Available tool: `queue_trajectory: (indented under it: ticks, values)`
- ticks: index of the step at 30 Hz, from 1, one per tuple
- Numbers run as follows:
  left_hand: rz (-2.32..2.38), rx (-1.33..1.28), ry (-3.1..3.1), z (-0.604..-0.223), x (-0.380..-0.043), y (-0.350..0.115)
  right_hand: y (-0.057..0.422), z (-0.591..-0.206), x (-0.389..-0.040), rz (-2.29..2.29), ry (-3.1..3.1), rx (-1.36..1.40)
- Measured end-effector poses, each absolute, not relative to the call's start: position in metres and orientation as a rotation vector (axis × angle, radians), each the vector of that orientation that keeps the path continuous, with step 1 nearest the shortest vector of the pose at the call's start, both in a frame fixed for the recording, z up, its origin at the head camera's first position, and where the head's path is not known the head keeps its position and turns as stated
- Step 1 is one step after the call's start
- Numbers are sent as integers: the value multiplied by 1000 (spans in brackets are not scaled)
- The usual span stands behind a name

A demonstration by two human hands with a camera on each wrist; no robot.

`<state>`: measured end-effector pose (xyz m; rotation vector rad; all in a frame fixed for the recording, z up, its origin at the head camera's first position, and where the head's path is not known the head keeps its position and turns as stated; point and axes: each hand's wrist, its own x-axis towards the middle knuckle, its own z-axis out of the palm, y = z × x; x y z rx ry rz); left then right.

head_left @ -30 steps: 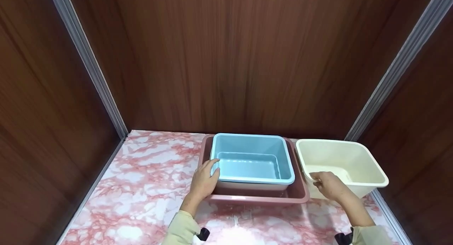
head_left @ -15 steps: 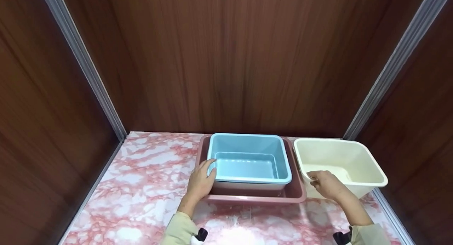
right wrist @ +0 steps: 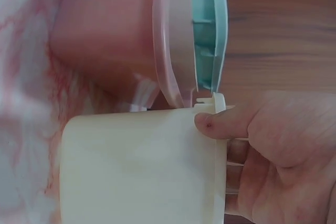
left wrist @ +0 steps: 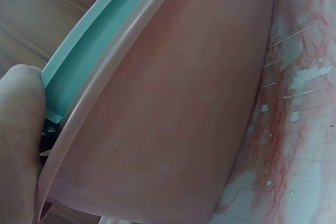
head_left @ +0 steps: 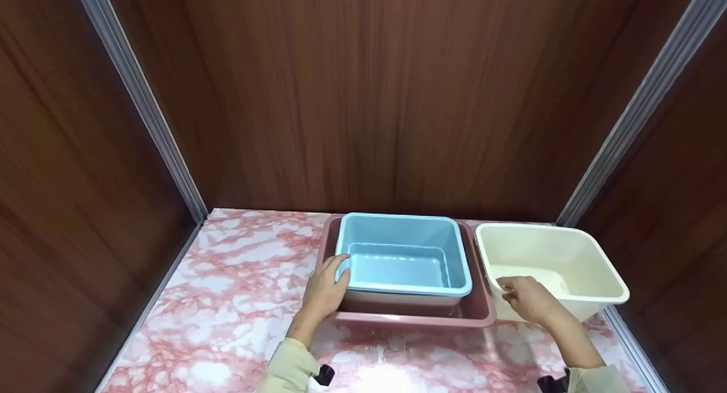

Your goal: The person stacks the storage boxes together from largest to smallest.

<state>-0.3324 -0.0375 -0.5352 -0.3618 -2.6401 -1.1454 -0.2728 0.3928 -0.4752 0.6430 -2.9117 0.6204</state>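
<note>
A blue plastic tub [head_left: 403,268] sits nested above a beige-pink tub [head_left: 406,301], both inside a larger dusty-pink tub [head_left: 414,320]. My left hand [head_left: 325,291] holds the blue tub's left rim near its front corner, fingertips reaching over the edge; the left wrist view hides most of its fingers. To the right stands a cream tub [head_left: 551,259], close beside the pink one. At the cream tub's front left corner my right hand [head_left: 529,297] pinches the rim, with the thumb [right wrist: 223,124] outside and the fingers inside, as the right wrist view shows.
Red-and-white marbled tabletop [head_left: 238,279] lies under the tubs and extends to the left and front. Brown wood-grain panels [head_left: 369,97] wall in the back and both sides, joined by grey metal corner strips [head_left: 142,97]. The cream tub stands near the right panel.
</note>
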Motion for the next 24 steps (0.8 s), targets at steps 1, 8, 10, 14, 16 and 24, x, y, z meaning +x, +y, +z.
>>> queue_trajectory:
  ticks: [1, 8, 10, 14, 16, 24]
  values:
    - [-1146, -364, -2641, -536, -332, -38, 393, -476, -272, 622, -2915, 640]
    - [-1152, -347, -2618, -537, -331, -35, 394, -478, -270, 668, -2921, 640]
    - [-1158, -342, -2607, -536, -331, -34, 395, -478, -271, 698, -2940, 641]
    - [-1135, -332, -2587, -530, -331, -31, 397, -478, -274, 766, -2944, 622]
    - [-1070, -336, -2573, -527, -330, -26, 400, -478, -275, 794, -2913, 615]
    - [-991, -501, -2496, -491, -314, 13, 422, -472, -273, 808, -2736, 518]
